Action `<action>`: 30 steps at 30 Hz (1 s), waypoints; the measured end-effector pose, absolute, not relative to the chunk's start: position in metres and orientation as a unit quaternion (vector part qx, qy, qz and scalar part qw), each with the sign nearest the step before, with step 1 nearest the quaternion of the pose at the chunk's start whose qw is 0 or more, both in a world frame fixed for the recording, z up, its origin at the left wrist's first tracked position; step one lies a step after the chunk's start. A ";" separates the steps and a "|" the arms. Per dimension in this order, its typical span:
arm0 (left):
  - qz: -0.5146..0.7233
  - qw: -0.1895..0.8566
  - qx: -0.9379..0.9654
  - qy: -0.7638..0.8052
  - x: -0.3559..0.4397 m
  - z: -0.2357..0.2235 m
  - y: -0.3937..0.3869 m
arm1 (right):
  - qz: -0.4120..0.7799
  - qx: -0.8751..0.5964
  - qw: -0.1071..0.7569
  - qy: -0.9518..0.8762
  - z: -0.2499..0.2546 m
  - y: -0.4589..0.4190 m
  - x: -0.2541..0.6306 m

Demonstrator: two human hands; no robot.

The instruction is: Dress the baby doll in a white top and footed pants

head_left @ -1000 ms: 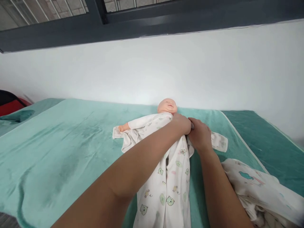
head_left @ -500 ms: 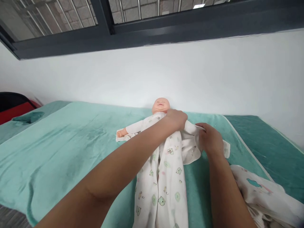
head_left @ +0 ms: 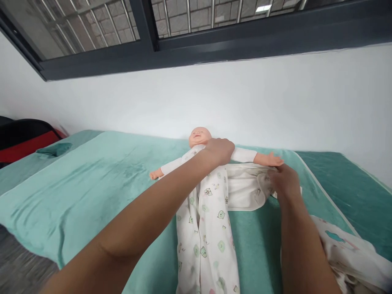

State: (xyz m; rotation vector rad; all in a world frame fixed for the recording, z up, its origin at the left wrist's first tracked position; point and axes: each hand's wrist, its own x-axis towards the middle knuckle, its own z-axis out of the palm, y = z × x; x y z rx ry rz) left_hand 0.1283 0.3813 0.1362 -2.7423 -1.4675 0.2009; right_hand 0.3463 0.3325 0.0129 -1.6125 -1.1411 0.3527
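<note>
A baby doll lies face up on the bed, its head by the wall. It wears a white garment with green animal prints over the body and legs. Its white-sleeved arms stretch out to both sides. My left hand is closed at the doll's shoulder on the right; its fingertips are partly hidden. Below the outstretched arm spreads a white baby top, and my right hand pinches its outer edge, right by the doll's open hand.
A green plush cover lies over the bed, beside a darker green strip at right. Crumpled white printed clothes lie near my right forearm. Behind are a white wall and a dark window frame. A red and black object stands at far left.
My right hand has moved outward to the right with the cloth. The doll's arm on that side, covered before, now shows with its hand bare. My left hand stays at the shoulder.
</note>
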 end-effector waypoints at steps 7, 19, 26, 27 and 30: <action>0.068 -0.018 -0.889 -0.452 0.157 0.102 0.369 | 0.184 -0.512 0.794 -0.271 0.026 0.334 0.338; -0.404 -0.242 -0.739 -0.482 0.038 0.050 0.337 | 0.118 -0.579 0.431 -0.682 0.015 0.329 0.245; -0.453 -0.378 -0.648 -0.482 0.002 0.019 0.339 | 0.181 -0.591 0.427 -0.660 0.020 0.322 0.235; -0.454 -0.383 -0.647 -0.477 0.003 0.021 0.339 | 0.191 -0.590 0.426 -0.659 0.021 0.321 0.233; -0.450 -0.399 -0.646 -0.470 0.007 0.028 0.335 | 0.212 -0.582 0.424 -0.661 0.024 0.319 0.229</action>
